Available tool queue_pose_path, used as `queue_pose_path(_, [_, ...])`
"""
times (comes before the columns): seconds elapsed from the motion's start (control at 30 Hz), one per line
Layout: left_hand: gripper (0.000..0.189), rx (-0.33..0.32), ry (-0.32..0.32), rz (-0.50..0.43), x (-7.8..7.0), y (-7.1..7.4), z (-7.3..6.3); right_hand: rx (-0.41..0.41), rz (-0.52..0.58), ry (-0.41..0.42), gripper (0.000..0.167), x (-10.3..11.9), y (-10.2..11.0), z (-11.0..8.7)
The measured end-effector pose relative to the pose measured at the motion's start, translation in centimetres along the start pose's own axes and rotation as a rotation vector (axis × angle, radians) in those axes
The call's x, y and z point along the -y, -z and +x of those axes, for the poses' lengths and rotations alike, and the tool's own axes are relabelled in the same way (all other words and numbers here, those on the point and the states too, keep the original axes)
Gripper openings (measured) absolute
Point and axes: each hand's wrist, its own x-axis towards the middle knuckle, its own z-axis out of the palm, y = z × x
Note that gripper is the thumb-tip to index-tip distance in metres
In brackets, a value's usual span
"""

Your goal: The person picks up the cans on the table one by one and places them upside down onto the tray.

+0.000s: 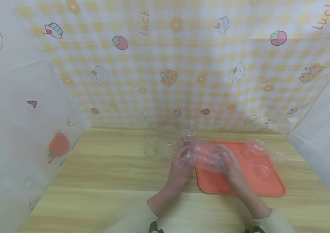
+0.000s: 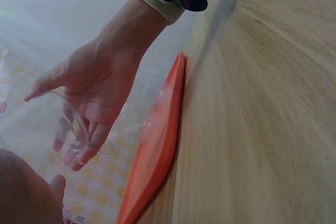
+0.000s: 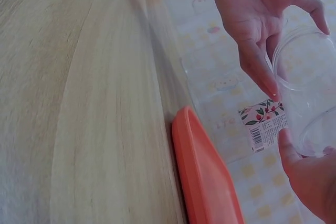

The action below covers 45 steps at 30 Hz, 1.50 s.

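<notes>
Three clear jars (image 1: pixel 168 144) stand clustered just beyond your left hand (image 1: pixel 181 163), crowding the space on that side, one bearing a floral label (image 3: pixel 262 124), as clear round lids (image 1: pixel 261 171) lie to the right of your right hand (image 1: pixel 231 164), on and beside a red-orange tray (image 1: pixel 214 184) on the wood-grain table (image 1: pixel 109 171). Between your hands, lifted over the tray's near-left part, a clear plastic jar (image 1: pixel 207 158) lies tilted sideways, your left hand gripping its threaded end, your right its other end, thumbs and fingers spread around it.
</notes>
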Motion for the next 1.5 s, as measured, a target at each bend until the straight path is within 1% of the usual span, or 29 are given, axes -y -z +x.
queue_pose_path(0.2, [0.078, 0.005, 0.002, 0.015, -0.2, 0.0, 0.0, -0.017, -0.042, -0.014, 0.037, 0.0, 0.1, 0.0])
queue_pose_path(0.4, [0.077, 0.022, 0.027, 0.038, -0.6, 0.2, -0.2, -0.048, -0.081, -0.018, 0.036, 0.3, 0.1, -0.1])
queue_pose_path(0.5, [0.078, 0.03, 0.051, 0.073, -0.8, 0.5, -0.3, -0.049, -0.082, -0.003, 0.038, 0.2, 0.3, -0.2])
queue_pose_path(0.6, [0.082, 0.043, 0.06, 0.108, -1.0, 0.9, -0.4, -0.041, -0.087, 0.018, 0.038, 0.2, 0.6, -0.3])
queue_pose_path(0.73, [0.085, 0.076, 0.051, 0.11, -1.3, 1.4, -0.6, -0.043, -0.098, 0.033, 0.037, 0.3, 0.8, -0.3])
queue_pose_path(0.8, [0.086, 0.099, 0.058, 0.093, -1.4, 1.6, -0.7, -0.042, -0.081, 0.036, 0.037, 0.4, 0.9, -0.3])
queue_pose_path(0.9, [0.086, 0.138, 0.069, 0.105, -1.6, 2.1, -0.9, -0.033, -0.074, 0.037, 0.037, 0.4, 1.0, -0.3])
queue_pose_path(1.0, [0.086, 0.179, 0.074, 0.152, -1.9, 2.7, -1.0, -0.024, -0.069, 0.037, 0.037, 0.5, 1.2, -0.4])
queue_pose_path(1.1, [0.084, 0.222, 0.063, 0.209, -2.1, 3.5, -1.0, -0.007, -0.057, 0.045, 0.038, 0.5, 1.5, -0.4])
queue_pose_path(1.23, [0.084, 0.263, 0.062, 0.27, -2.4, 4.7, -1.0, 0.012, -0.052, 0.059, 0.04, 0.7, 1.7, -0.5])
queue_pose_path(1.3, [0.084, 0.276, 0.063, 0.297, -2.7, 5.2, -1.1, 0.016, -0.077, 0.061, 0.041, 0.8, 1.8, -0.5])
queue_pose_path(1.37, [0.084, 0.288, 0.051, 0.328, -3.0, 5.8, -1.2, 0.016, -0.09, 0.057, 0.042, 1.0, 1.9, -0.5])
queue_pose_path(1.5, [0.083, 0.299, -0.002, 0.404, -3.7, 6.8, -1.2, 0.022, -0.103, 0.058, 0.043, 1.2, 2.2, -0.6])
